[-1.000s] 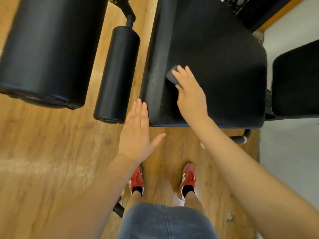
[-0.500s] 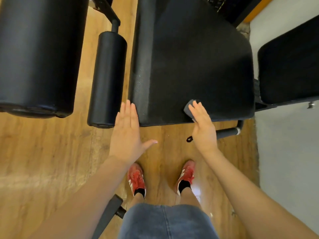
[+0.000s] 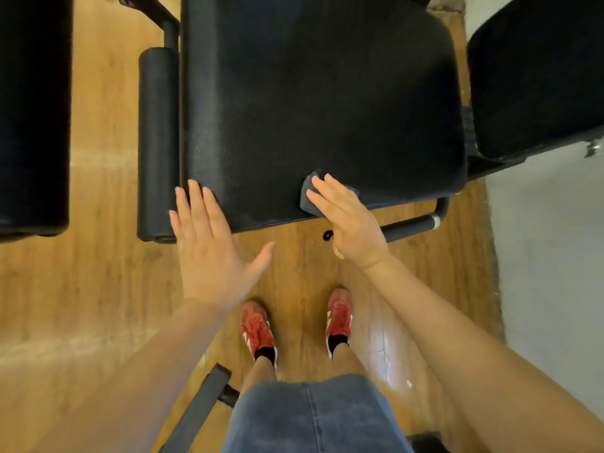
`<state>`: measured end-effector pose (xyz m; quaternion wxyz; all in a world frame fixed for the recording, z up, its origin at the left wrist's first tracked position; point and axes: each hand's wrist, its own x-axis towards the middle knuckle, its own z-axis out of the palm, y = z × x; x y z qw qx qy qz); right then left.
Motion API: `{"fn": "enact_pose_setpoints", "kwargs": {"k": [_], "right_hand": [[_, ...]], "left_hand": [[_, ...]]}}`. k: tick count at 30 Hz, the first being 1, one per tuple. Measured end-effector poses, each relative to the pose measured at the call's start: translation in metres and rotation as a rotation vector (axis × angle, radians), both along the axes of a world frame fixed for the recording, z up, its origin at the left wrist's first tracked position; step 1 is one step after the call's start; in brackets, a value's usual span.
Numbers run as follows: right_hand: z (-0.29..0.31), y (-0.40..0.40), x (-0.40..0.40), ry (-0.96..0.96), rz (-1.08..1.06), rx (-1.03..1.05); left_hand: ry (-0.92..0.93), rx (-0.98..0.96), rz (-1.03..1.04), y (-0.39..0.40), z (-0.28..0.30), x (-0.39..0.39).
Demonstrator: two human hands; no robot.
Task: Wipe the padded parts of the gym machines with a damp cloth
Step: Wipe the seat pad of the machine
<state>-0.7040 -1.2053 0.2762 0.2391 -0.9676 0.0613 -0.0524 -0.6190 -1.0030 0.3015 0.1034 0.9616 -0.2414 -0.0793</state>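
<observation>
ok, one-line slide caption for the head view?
Right hand presses a grey cloth on the black seat pad; left hand open beside it.

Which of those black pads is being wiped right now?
The big flat seat pad in the middle: the right hand presses the grey cloth on its near edge.

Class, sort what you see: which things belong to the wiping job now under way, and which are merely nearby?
Part of the job:
right hand, pressing flat
grey cloth under it
large seat pad
left hand, open by the pad's corner

Merely nearby:
roller pad
pad at right
wooden floor
red shoes
</observation>
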Motion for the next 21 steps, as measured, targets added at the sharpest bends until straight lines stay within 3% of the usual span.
{"fn": "enact_pose_setpoints", "kwargs": {"k": [9, 14, 17, 21], "right_hand": [[-0.006, -0.029, -0.006, -0.024, 0.046, 0.016], [-0.021, -0.111, -0.052, 0.057, -0.287, 0.002], [-0.015, -0.149, -0.066, 0.198, -0.485, 0.064], [-0.011, -0.164, -0.051, 0.065, -0.594, 0.077]], "left_hand": [[-0.033, 0.202, -0.156, -0.072, 0.012, -0.020], [-0.023, 0.276, -0.149, -0.104, 0.006, -0.029], [-0.058, 0.311, -0.127, -0.109, 0.002, -0.031], [-0.056, 0.324, -0.128, -0.109, 0.000, -0.031]]}}
